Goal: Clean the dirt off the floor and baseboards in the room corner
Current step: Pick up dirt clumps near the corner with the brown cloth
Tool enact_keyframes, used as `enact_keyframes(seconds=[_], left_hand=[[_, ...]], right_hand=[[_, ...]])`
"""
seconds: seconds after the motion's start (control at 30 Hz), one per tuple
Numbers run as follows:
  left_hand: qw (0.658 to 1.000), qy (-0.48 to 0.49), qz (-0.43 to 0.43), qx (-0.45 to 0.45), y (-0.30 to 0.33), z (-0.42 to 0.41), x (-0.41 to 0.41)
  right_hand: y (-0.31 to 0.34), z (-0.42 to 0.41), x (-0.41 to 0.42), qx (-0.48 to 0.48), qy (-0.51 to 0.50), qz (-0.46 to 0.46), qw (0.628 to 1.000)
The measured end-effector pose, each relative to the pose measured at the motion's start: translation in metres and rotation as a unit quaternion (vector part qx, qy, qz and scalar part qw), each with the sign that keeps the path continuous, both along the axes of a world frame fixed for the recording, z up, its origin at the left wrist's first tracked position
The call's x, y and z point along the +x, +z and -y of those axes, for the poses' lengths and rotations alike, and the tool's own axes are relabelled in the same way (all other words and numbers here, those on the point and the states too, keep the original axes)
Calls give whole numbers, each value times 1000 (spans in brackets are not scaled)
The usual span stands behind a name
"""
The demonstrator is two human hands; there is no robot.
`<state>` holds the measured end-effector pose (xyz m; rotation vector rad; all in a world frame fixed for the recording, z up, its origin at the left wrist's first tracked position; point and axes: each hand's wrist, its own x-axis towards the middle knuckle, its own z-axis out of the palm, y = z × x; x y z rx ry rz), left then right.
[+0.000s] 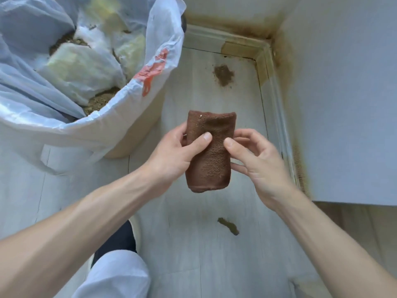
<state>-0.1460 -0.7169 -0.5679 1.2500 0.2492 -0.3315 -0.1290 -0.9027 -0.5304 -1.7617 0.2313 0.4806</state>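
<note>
Soft daylight — blurred, warped edges

Both hands (214,155) holding folded brown cloth (210,151), dirt pile (223,75) near corner

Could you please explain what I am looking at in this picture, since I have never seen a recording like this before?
There is no machine here: a camera worn on a person's head looks down at their two bare hands. The left hand and right hand together hold a folded brown cloth above a pale floor. On the floor lie a dirt patch near the stained corner baseboard and a smaller smear closer in. On the left stands a bin lined with a white plastic bag, holding rubbish.
</note>
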Motion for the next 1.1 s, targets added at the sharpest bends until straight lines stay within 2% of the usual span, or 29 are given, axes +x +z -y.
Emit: enact_keyframes(seconds=[0.1,0.23,0.37,0.43,0.53,0.63,0.77,0.83,1.0,1.1], left_hand=[[999,-31,-32,-14,-7,3,-4],[991,-82,-66,-78,-8,4,-7],[989,-80,-79,-95,-12,9,-8],[989,-75,-83,-97,-17,10,-8],[987,-81,-91,-106,-19,11,-9],[991,-83,-83,-64,-23,12,-11],[983,-147,-22,108,-29,14,-15],[968,-193,-46,155,-34,16,-16],[953,-212,-102,194,-49,13,-24],[951,-200,-117,204,-57,9,-26]], right_hand=[[-11,-5,-2,22,-20,1,1000],[-14,-4,-4,26,-39,-4,999],[-18,-2,-5,20,-64,-26,997],[-21,0,-6,46,-62,-57,995],[-24,2,-11,133,-28,-144,980],[-33,1,-20,183,-18,-195,963],[-49,14,-30,101,-82,-152,980],[-55,35,-42,51,-107,-137,983],[-82,117,-112,-82,-203,-157,963],[-103,167,-166,-195,-276,-181,924]])
